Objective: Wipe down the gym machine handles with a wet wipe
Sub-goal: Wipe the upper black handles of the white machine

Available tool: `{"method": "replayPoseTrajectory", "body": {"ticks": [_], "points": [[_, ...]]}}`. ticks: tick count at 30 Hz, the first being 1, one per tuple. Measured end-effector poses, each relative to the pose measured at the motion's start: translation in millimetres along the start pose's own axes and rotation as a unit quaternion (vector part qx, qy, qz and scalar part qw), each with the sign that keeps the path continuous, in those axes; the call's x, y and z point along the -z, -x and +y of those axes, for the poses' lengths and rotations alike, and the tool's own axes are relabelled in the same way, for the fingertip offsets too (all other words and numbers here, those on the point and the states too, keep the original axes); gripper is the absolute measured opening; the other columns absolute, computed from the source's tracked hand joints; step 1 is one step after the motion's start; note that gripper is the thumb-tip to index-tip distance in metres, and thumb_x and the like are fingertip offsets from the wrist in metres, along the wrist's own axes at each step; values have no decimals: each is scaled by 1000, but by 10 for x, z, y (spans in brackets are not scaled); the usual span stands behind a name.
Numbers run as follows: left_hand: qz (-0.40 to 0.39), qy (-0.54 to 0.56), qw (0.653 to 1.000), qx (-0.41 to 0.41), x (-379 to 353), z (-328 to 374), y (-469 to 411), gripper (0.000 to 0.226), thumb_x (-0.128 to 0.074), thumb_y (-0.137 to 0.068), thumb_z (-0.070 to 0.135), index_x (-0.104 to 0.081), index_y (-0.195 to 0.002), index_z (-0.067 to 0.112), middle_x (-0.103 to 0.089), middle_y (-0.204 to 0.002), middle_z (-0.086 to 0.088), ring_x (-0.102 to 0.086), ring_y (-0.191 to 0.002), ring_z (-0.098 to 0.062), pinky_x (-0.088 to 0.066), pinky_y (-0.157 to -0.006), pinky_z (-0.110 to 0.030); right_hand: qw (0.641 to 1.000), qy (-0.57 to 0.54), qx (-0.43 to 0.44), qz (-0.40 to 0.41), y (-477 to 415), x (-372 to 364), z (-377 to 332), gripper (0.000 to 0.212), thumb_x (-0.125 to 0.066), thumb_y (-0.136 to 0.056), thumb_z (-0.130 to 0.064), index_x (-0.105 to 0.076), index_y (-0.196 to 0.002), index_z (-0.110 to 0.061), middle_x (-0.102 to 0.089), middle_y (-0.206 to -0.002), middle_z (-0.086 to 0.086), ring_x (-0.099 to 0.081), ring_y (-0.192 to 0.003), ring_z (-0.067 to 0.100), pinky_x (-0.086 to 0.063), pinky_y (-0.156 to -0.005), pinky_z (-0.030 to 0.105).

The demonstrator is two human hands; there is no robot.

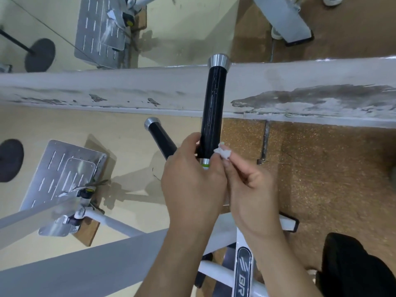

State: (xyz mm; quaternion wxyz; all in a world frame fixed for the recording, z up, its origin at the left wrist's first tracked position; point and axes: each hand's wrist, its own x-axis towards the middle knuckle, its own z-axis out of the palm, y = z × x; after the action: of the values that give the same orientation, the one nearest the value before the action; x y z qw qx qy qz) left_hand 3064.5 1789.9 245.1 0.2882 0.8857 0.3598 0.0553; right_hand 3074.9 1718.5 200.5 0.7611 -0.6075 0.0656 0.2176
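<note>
A view looking down at two bare hands working on a gym machine. A long black handle (212, 112) with a silver end cap points away from the viewer. The left hand (192, 181) wraps around its near end, fingers (188, 144) curled closed on the grip just above a silver and green collar (205, 163). The right hand (250, 187) sits just beside it, its fingers (227, 161) pinched shut on a small, crumpled white wet wipe (222, 152), which touches the right side of the handle near its base.

A second black handle (159, 139), also silver-capped, angles off to the left and is partly hidden behind the left hand. Behind both handles a worn white beam (107, 91) with scuffed, peeling paint runs across the whole view. A white machine frame (243, 273) with a partly readable logo lies below the hands. At lower left is a slotted metal footplate (64, 181); a similar plate (100, 28) sits at upper left beyond the beam. The floor is pale yellow on the left and speckled brown on the right. A black shape (351, 264) fills the lower right corner; what it is cannot be told.
</note>
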Motion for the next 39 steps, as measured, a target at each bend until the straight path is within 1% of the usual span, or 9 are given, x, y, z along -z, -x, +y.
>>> {"method": "replayPoseTrajectory", "body": {"ticks": [5,9,13,18,23,27,33,36,39], "points": [[25,-4,1000,-4,-58,-46,19,23,-52,-82,38,-62,-102,37,-66,-82,15,-61,-86,-11,-51,-73,-36,992,-101,-61,39,-254,8,-71,21,-66,-83,3,-76,-79,-15,-76,-76,3,-73,-74,16,-56,-68,24],[27,0,1000,-15,-75,-54,12,25,-49,-82,38,-63,-103,37,-65,-81,13,-61,-87,-14,-50,-73,-38,985,-136,-79,66,-378,-65,-71,25,-64,-87,1,-75,-76,-19,-75,-76,1,-72,-75,16,-57,-72,27],[32,-30,999,-27,-103,-46,8,31,-50,-86,36,-62,-113,29,-64,-86,12,-54,-89,-16,-47,-74,-36,999,-13,-10,-41,-247,39,-82,27,-60,-93,-13,-73,-73,-25,-65,-65,-12,-62,-69,9,-54,-72,33],[38,-50,997,-34,-104,-55,4,37,-49,-84,35,-61,-119,26,-64,-91,9,-50,-90,-16,-44,-74,-35,985,-117,-84,95,-458,-125,-116,25,-66,-84,6,-73,-74,-16,-73,-68,-3,-70,-65,10,-55,-62,21],[36,-48,998,-26,-112,-59,2,33,-53,-86,32,-61,-118,27,-63,-87,8,-51,-89,-17,-45,-73,-35,991,-37,-49,122,-375,-126,-67,18,-67,-85,-3,-77,-88,-19,-76,-88,2,-72,-88,20,-58,-82,41],[40,-45,998,-23,-101,-26,-1,31,-54,-86,32,-63,-114,25,-62,-82,7,-51,-85,-17,-42,-67,-32,992,-103,-65,43,-104,-39,-90,21,-61,-89,-1,-72,-101,-15,-75,-101,-4,-69,-100,8,-52,-85,20],[-15,34,998,55,44,14,-135,19,-66,-80,33,-59,-98,31,-64,-82,17,-62,-79,-5,-48,-67,-22,986,-84,-82,117,-373,-149,-118,24,-67,-84,2,-72,-77,-21,-73,-70,-3,-70,-71,13,-55,-69,25],[-8,42,996,74,56,32,-218,16,-69,-79,34,-54,-86,31,-59,-74,22,-58,-71,8,-36,-57,-6,988,-98,-81,83,-168,-79,-115,20,-72,-81,-2,-75,-72,-20,-74,-72,3,-68,-72,18,-57,-70,30],[15,39,998,56,13,49,-177,16,-68,-81,32,-53,-84,31,-56,-69,24,-59,-70,2,-38,-61,-9,981,-109,-103,123,-363,-138,-109,24,-73,-79,1,-74,-67,-20,-74,-72,3,-71,-74,21,-56,-70,31]]}}
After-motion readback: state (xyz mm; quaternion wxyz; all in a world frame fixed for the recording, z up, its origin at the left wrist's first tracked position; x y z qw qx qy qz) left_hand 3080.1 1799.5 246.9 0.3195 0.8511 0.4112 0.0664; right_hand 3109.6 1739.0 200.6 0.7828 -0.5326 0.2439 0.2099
